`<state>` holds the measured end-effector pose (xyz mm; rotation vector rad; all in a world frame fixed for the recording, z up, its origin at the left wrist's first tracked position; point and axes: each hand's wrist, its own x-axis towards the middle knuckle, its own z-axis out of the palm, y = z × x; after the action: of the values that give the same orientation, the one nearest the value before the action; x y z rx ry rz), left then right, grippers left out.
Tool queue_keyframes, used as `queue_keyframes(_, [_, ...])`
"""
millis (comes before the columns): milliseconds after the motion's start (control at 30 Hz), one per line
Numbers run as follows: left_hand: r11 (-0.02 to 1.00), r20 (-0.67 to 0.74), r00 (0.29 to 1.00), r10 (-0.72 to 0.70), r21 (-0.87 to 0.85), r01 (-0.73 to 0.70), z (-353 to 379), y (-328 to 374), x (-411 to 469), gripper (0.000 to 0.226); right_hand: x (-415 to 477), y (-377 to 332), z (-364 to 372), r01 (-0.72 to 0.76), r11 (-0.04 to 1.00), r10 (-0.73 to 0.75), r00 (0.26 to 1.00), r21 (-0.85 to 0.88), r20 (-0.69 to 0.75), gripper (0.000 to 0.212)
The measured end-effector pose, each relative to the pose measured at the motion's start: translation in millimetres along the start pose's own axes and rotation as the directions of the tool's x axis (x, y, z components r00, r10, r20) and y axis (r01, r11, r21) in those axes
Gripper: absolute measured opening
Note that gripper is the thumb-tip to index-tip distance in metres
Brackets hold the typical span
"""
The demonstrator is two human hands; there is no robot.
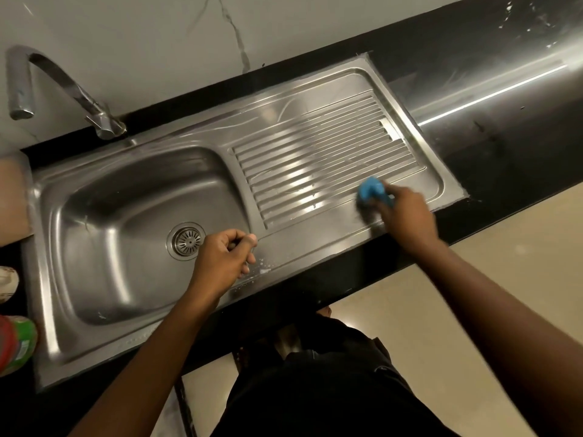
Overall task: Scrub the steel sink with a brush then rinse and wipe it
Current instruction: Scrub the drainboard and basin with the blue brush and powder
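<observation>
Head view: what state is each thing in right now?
Brush, gripped by right hand, pressed on the drainboard, front right.
Left hand, curled, empty, at the sink front rim.
Tap, no water running.
Drain, strainer uncovered.
Drainboard, marked with pale streaks.

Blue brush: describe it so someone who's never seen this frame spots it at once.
Find the steel sink set in the black counter; its ribbed drainboard lies right of the basin. At the drainboard's near right corner, the right hand grips the blue brush, pressed to the steel. It is the only bright blue thing in view.
</observation>
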<state>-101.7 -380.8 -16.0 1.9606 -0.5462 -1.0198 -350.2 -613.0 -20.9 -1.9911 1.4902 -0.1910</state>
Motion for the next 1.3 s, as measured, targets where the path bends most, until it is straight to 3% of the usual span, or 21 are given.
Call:
queue_keyframes(167, [1.000, 0.005, 1.000, 0.006, -0.007, -0.006, 7.2, 2.1, 5.3, 0.021, 8.5, 5.6, 0.2, -0.034, 0.999, 0.034, 0.998, -0.004, -0.061, 0.045])
queue_keyframes(300, [1.000, 0.019, 1.000, 0.024, 0.001, -0.024, 16.2, 9.1, 10.5, 0.021, -28.0, -44.7, 53.1, 0.030, 0.995, -0.040, 0.993, 0.097, 0.111, 0.044])
queue_keyframes(500, [0.998, 0.024, 0.998, 0.057, 0.013, -0.057, 23.3, 17.0, 17.2, 0.020, -67.4, -69.1, 93.5, 0.286, 0.953, -0.249, 0.929, -0.103, 0.275, 0.055])
queue_keyframes(700, [0.999, 0.034, 0.998, 0.050, 0.014, -0.051, 23.1, 14.3, 13.0, 0.023, -16.1, 6.2, 4.5, 0.062, 0.991, -0.050, 0.994, -0.123, 0.094, 0.049])
queue_keyframes(833, [0.999, 0.051, 0.998, 0.047, 0.023, -0.049, 26.6, 11.1, 12.2, 0.022, -1.4, 21.3, -19.1, -0.043, 0.995, 0.045, 0.999, -0.095, 0.015, 0.048])
queue_keyframes(1067, [0.998, 0.082, 0.995, 0.053, 0.032, -0.056, 40.4, 18.7, 15.5, 0.022, -23.9, -11.0, 22.4, 0.011, 0.998, 0.002, 0.976, -0.060, 0.218, 0.047])
queue_keyframes(1167, [0.996, 0.087, 0.994, 0.072, 0.048, -0.077, 44.9, 26.7, 18.1, 0.022, -16.5, -21.2, 11.3, 0.083, 0.988, -0.034, 0.942, -0.134, 0.333, 0.047])
queue_keyframes(1300, [0.996, 0.071, 0.995, 0.070, 0.049, -0.073, 48.5, 31.9, 21.1, 0.022, 3.8, -4.8, -35.1, 0.013, 0.964, 0.064, 0.959, -0.265, 0.277, 0.045])
